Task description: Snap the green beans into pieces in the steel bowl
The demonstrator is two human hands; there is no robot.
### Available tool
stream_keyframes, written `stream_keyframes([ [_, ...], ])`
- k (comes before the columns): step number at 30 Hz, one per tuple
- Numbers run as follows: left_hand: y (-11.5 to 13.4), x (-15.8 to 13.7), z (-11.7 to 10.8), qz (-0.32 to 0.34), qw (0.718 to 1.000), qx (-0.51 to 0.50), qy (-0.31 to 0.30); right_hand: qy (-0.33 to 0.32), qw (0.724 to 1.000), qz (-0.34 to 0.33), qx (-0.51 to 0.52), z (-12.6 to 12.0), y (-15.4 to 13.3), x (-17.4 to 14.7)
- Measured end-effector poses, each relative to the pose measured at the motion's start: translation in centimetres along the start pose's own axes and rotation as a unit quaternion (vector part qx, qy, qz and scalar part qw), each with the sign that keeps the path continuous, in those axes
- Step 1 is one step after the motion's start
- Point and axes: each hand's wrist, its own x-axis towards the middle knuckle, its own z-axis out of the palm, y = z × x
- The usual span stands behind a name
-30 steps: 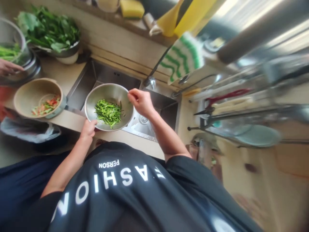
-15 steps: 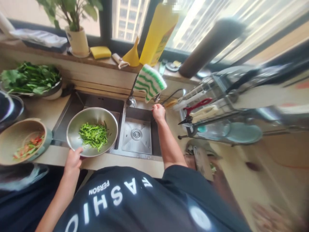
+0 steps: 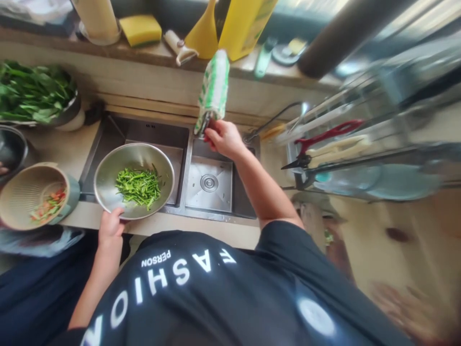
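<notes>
A steel mixing bowl [image 3: 108, 168] with chopped green vegetables [image 3: 139, 186] inside is tilted over the left sink basin. My left hand [image 3: 111, 223] grips its near-left rim, thumb over the edge. At the back of the double sink, my right hand [image 3: 224, 138] is closed around the faucet [image 3: 206, 122], its fingertips partly hidden. A green-and-white striped cloth [image 3: 214, 89] hangs over the faucet just above those fingers. Below the right forearm lies the small right sink basin [image 3: 216, 202] with its round drain.
Left of the sink stand a colander [image 3: 18, 202] with red and green pieces and a bowl of leafy greens [image 3: 36, 96]. A sponge [image 3: 140, 30], peeler [image 3: 180, 47] and yellow bottle [image 3: 245, 29] line the sill. Right is a dish rack with red-handled scissors [image 3: 324, 137]. Another person stands at left.
My right hand has moved left from the sink's back right corner to the faucet. The striped cloth has turned and looks narrower. The left hand keeps its grip on the bowl; the view has tilted down.
</notes>
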Motion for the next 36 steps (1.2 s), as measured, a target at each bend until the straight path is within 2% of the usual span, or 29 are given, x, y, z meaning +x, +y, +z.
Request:
stream_keyframes([
  [4, 0.4, 0.0, 0.8, -0.009, 1.0, -0.006, 0.015, -0.05, 0.988, 0.015, 0.149, 6.8, -2.6, 4.7],
  [7, 0.2, 0.2, 1.5, -0.019, 0.999, -0.003, 0.037, -0.074, 0.978, 0.018, 0.193, 9.2, -3.4, 6.8],
  [10, -0.4, 0.9, 2.0, -0.01, 0.999, 0.001, 0.041, -0.059, 0.994, 0.008, 0.087, 8.0, -1.6, 5.6],
  [12, -0.9, 1.7, 2.2, -0.006, 0.999, 0.002, 0.038, 0.006, 0.998, 0.044, -0.047, 5.8, 1.3, 4.1],
  [13, -1.2, 2.1, 2.3, -0.006, 0.999, 0.002, 0.037, 0.064, 0.987, 0.083, -0.118, 4.7, 3.0, 3.5],
  [15, -1.8, 3.1, 2.6, -0.018, 0.999, 0.005, 0.032, 0.16, 0.946, 0.163, -0.229, 2.8, 6.4, 2.8],
  [16, -2.0, 3.6, 2.8, -0.028, 0.999, 0.008, 0.028, 0.167, 0.935, 0.198, -0.242, 2.2, 7.8, 2.8],
  [18, -2.6, 4.5, 3.6, -0.048, 0.999, 0.014, 0.017, 0.1, 0.944, 0.272, -0.156, 2.0, 9.7, 3.5],
  [20, -3.2, 5.4, 4.6, -0.065, 0.998, 0.018, 0.012, 0.022, 0.945, 0.325, 0.009, 2.7, 10.4, 4.6],
  [22, -3.5, 6.1, 5.7, -0.073, 0.997, 0.016, 0.007, 0.016, 0.931, 0.343, 0.126, 3.7, 10.3, 5.7],
  [23, -3.7, 6.3, 6.2, -0.076, 0.997, 0.014, 0.001, 0.033, 0.928, 0.342, 0.144, 4.1, 10.1, 6.1],
  [26, -3.8, 6.8, 7.6, -0.076, 0.997, 0.005, -0.01, 0.075, 0.936, 0.327, 0.108, 4.7, 9.9, 6.8],
  [36, -4.6, 7.3, 11.1, -0.062, 0.998, -0.011, -0.028, 0.047, 0.948, 0.314, 0.04, 4.1, 10.8, 6.7],
])
